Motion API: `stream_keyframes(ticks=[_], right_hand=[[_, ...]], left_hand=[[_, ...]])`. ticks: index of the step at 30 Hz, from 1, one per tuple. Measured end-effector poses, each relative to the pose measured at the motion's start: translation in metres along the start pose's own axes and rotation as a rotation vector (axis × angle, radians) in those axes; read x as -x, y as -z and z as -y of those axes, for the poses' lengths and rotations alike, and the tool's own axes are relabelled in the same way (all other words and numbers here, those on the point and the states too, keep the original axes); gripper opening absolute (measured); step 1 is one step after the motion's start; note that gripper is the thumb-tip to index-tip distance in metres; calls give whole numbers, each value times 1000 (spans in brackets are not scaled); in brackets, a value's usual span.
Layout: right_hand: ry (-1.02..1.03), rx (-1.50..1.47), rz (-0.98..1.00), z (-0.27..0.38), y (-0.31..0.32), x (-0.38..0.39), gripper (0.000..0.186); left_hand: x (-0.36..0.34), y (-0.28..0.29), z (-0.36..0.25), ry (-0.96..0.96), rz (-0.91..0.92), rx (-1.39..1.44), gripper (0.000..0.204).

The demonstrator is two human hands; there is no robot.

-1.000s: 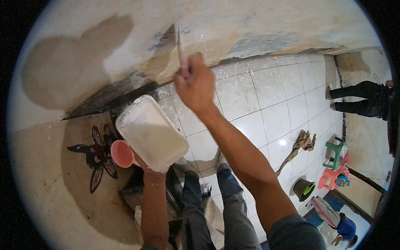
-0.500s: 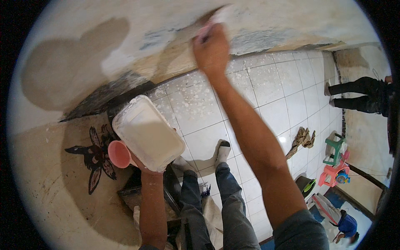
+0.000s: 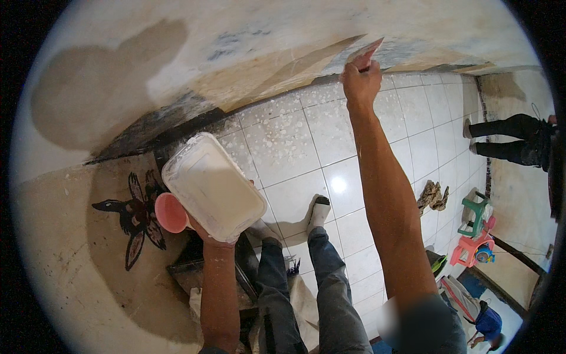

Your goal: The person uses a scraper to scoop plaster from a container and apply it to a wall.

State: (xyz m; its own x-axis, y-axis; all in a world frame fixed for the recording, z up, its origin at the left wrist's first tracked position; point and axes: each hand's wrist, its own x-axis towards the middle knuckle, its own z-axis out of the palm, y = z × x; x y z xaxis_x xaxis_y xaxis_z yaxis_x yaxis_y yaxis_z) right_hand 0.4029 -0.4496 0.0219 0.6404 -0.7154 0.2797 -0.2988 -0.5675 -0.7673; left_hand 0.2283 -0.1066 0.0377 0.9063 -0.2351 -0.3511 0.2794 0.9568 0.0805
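Note:
My left hand is closed under a white rectangular tub, its fingertips showing at the tub's right side. Pale, smooth paste fills the tub, and the rim is smeared with white. A pink cup with a pale handle sticks out to the left from that same hand. My right hand is stretched far forward, gripping a thin, reddish-pink flat scraper. The scraper is beside the lower part of the wall, which has grey and tan patches; whether its edge touches the wall I cannot tell.
White floor tiles are spattered with white spots. A dark box stands by my legs. A crumpled brown cloth, a green stool and a pink stool lie to the right. Another person stands far right; someone in blue is lower right.
My right hand has swept right and slightly down along the wall with the scraper, whose blade now shows clearly. My left hand, tub and cup have barely shifted.

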Motion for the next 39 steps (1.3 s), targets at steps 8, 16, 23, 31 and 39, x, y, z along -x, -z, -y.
stream_keyframes(ticks=[8, 16, 23, 31, 39], right_hand=[[249, -137, 335, 92, -91, 143, 20], [92, -225, 424, 19, -68, 154, 32], [-52, 34, 155, -52, -77, 43, 31], [245, -131, 323, 83, -140, 219, 23], [113, -95, 300, -3, -69, 147, 19]], left_hand=[[2, -9, -2, -13, -105, -111, 73], [9, 1, -9, -82, -261, -179, 71], [13, 28, -19, -87, -241, -119, 74], [18, 30, -17, -163, -289, -258, 73], [9, 23, -26, -97, -170, 27, 84]])
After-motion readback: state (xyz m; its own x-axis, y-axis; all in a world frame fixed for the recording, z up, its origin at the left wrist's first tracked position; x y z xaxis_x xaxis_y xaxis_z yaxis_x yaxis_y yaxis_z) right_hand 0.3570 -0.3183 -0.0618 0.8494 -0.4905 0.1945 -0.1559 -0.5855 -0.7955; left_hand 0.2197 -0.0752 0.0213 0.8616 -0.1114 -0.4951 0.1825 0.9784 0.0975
